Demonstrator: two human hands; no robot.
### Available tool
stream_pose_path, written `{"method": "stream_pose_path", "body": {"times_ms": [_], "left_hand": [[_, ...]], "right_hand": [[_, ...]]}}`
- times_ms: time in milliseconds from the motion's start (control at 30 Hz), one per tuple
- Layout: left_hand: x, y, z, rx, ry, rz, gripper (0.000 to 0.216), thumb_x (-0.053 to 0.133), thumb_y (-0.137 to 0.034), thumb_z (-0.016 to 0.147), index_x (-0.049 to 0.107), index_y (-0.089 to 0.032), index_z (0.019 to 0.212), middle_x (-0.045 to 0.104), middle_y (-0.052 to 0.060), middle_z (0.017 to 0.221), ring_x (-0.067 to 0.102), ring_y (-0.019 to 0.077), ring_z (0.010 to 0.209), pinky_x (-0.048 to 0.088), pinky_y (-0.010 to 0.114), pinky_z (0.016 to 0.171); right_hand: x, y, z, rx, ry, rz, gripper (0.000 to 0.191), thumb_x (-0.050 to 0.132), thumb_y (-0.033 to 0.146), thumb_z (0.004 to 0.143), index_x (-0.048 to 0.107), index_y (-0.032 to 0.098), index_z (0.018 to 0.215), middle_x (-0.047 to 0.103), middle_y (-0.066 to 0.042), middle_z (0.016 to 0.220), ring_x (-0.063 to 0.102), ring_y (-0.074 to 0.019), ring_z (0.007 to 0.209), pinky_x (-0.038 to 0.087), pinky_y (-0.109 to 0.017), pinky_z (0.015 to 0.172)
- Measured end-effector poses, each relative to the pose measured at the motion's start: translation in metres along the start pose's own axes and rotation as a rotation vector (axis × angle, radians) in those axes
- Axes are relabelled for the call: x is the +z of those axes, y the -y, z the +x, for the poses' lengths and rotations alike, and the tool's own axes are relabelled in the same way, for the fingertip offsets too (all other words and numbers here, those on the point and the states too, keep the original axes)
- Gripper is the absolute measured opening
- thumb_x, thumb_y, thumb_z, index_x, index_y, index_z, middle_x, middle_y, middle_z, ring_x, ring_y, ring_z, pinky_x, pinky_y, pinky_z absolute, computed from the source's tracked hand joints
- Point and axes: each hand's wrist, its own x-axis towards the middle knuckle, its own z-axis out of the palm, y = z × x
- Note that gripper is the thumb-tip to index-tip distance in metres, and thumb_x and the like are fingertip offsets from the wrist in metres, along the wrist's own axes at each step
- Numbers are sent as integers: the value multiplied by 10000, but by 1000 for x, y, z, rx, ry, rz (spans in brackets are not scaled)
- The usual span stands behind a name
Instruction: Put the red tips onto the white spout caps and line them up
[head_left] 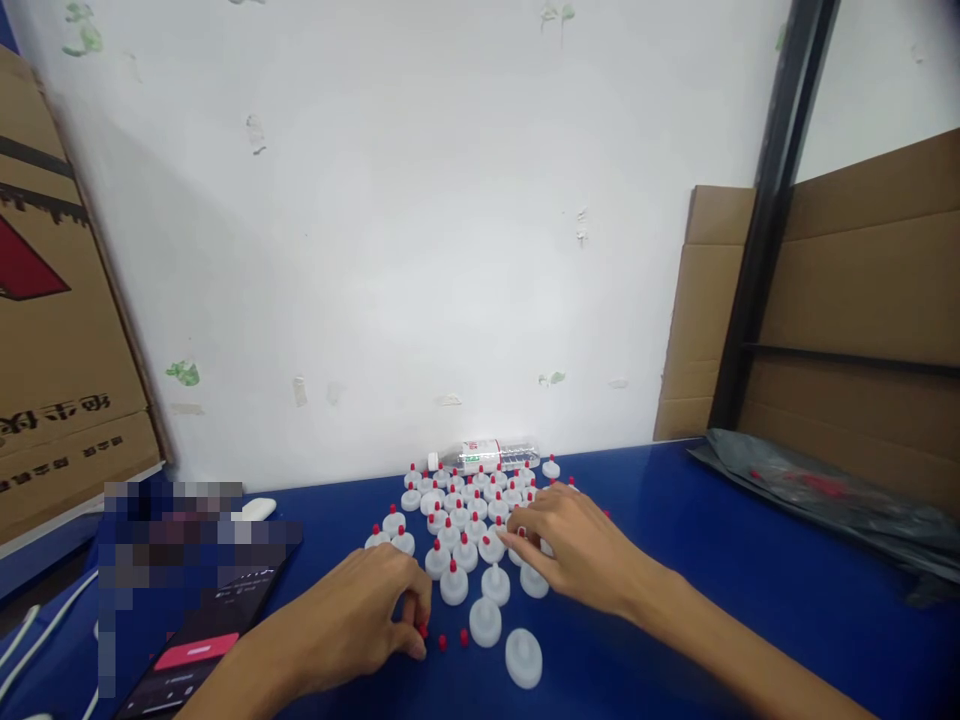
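Observation:
My left hand [371,610] is low at the front of the blue table, its thumb and forefinger pinched on a small red cap [424,631]. Beside it lie two loose red caps [453,640]. My right hand [566,540] reaches over the white nozzle lids, fingers curled and thumb close to the forefinger. Its fingertips are by a white lid [491,548] whose red tip leans over; whether they grip anything is hidden. Several lids behind have upright red tips. At the front, white lids without red tips [485,622] include a nearer one [523,658].
A clear plastic bottle [484,456] lies on its side against the wall. At the left are a phone [210,640], white cables [49,630] and a cardboard box [67,300]. A grey plastic bag [832,500] lies at the right, near a dark metal post [761,220].

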Motion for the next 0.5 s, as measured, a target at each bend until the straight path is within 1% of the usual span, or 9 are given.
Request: {"method": "stream_pose_path", "body": {"times_ms": [67, 133, 200, 300, 367, 500], "left_hand": [[-2, -3, 0, -11, 8, -8, 68, 752, -227, 754, 741, -281, 794, 735, -47, 840, 664, 170, 825, 391, 236, 673], [-3, -5, -1, -28, 15, -12, 67, 753, -231, 753, 738, -280, 797, 735, -47, 845, 665, 172, 834, 394, 236, 681], [-3, -6, -1, -45, 22, -15, 73, 759, -238, 750, 734, -281, 804, 736, -52, 843, 663, 173, 844, 394, 235, 688], [-1, -5, 0, -52, 23, -27, 78, 769, -261, 751, 727, -281, 814, 734, -60, 820, 658, 174, 857, 391, 235, 694], [1, -5, 1, -46, 25, -40, 60, 764, -272, 764, 724, -279, 807, 730, -63, 797, 658, 172, 853, 388, 234, 687], [4, -5, 2, -27, 41, -60, 24, 739, -257, 795, 723, -276, 794, 731, -60, 804, 661, 162, 827, 386, 234, 665]], "right_hand": [[-4, 0, -1, 47, 61, -37, 308, 512, 375, 1007, 693, 206, 823, 721, -34, 696, 654, -189, 625, 361, -293, 611], [-7, -1, -1, 81, 92, -80, 316, 525, 421, 993, 708, 212, 840, 717, -40, 667, 659, -202, 598, 307, -286, 559], [-10, -1, -2, 90, 114, -118, 334, 542, 474, 975, 725, 218, 864, 703, -49, 626, 671, -229, 611, 284, -286, 550], [-10, -2, -4, 75, 182, -96, 312, 608, 527, 931, 751, 250, 923, 702, -43, 609, 688, -256, 647, 297, -284, 561], [-8, -2, -5, 54, 225, -48, 275, 679, 524, 884, 756, 272, 965, 720, -30, 642, 696, -258, 669, 315, -282, 571], [-3, -3, -8, 39, 257, 16, 310, 776, 495, 807, 747, 276, 1025, 744, -15, 693, 711, -256, 700, 322, -277, 562]]}}
